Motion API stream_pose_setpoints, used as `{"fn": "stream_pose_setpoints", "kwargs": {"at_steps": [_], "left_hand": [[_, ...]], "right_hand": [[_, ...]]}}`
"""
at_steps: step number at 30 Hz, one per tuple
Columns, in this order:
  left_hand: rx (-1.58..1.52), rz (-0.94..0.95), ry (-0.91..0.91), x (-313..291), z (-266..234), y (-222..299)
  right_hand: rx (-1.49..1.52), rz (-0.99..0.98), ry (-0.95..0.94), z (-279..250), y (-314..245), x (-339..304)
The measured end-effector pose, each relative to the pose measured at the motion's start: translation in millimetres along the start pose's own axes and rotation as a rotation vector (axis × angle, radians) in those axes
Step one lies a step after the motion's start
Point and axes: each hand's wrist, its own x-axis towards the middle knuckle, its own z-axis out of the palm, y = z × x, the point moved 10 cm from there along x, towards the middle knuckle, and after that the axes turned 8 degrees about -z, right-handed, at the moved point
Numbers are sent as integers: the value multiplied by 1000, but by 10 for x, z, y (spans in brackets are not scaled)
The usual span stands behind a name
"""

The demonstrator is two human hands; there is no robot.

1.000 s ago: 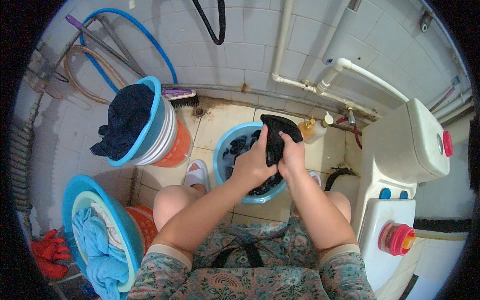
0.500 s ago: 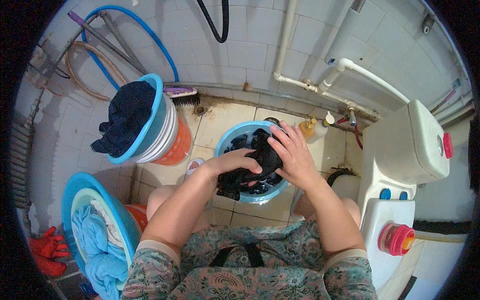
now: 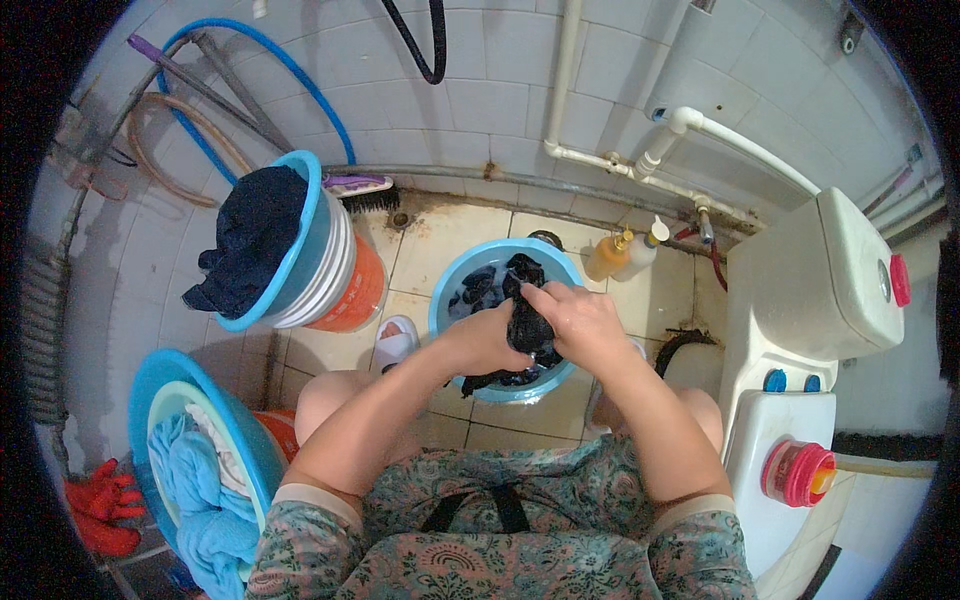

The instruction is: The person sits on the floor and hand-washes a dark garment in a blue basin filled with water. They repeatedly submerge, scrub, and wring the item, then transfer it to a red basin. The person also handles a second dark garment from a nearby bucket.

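A light blue basin (image 3: pixel 437 310) stands on the tiled floor between my knees, with soapy water and dark wet cloth in it. Over the basin, a bunched black garment (image 3: pixel 530 328) is gripped from both sides. My left hand (image 3: pixel 482 342) is closed round its left side, the thumb low near the basin's front. My right hand (image 3: pixel 574 322) is closed on its upper right part, fingers curled over the cloth. One dark end trails across the basin's front left rim. Which kind of garment it is, I cannot tell.
Left of the basin, dark clothing (image 3: pixel 255 235) lies in a blue tub atop stacked buckets (image 3: pixel 345 285). Nearer, another tub (image 3: pixel 150 400) holds blue cloth (image 3: pixel 195 480). Two pump bottles (image 3: pixel 608 258) stand beyond the basin at right; a toilet (image 3: pixel 785 290) is at far right.
My right hand has gone from spread fingers to a curled grip on the black garment. The left hand has shifted right and slightly down, and the cloth is bunched more upright between them.
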Motion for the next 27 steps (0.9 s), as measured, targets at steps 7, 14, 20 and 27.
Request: {"fn": "stream_pose_setpoints", "kwargs": {"at_steps": [7, 14, 20, 27], "left_hand": [[328, 95, 466, 27, -262, 160], [483, 271, 589, -37, -320, 288], [584, 429, 653, -77, -248, 401], [-29, 121, 542, 24, -439, 50]], "right_hand": [[103, 319, -4, 289, 327, -25], [618, 512, -42, 617, 470, -116], [897, 502, -135, 782, 502, -159], [798, 446, 152, 292, 548, -110]]}}
